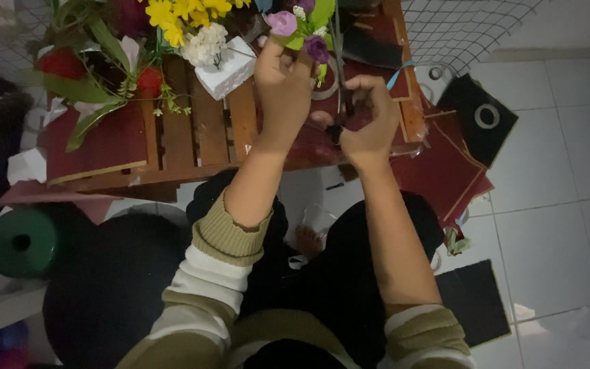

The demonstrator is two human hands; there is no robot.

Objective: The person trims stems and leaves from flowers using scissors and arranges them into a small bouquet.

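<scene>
My left hand (283, 85) is raised over the low wooden slatted table (203, 130) and grips a small bunch of flowers (302, 31) with pink and purple blooms and green leaves. My right hand (367, 119) is closed around dark-handled scissors (345, 102), whose blades point up toward the stems just right of my left hand. Both hands are close together, nearly touching. The lower stems are hidden behind my fingers.
Yellow, white and red flowers (172, 27) and a white foam block (227, 68) lie on the table's left. Dark red paper sheets (445, 171) hang off the right edge. A green roll (22, 240) sits at left; black pieces (479, 116) lie on the white tiled floor.
</scene>
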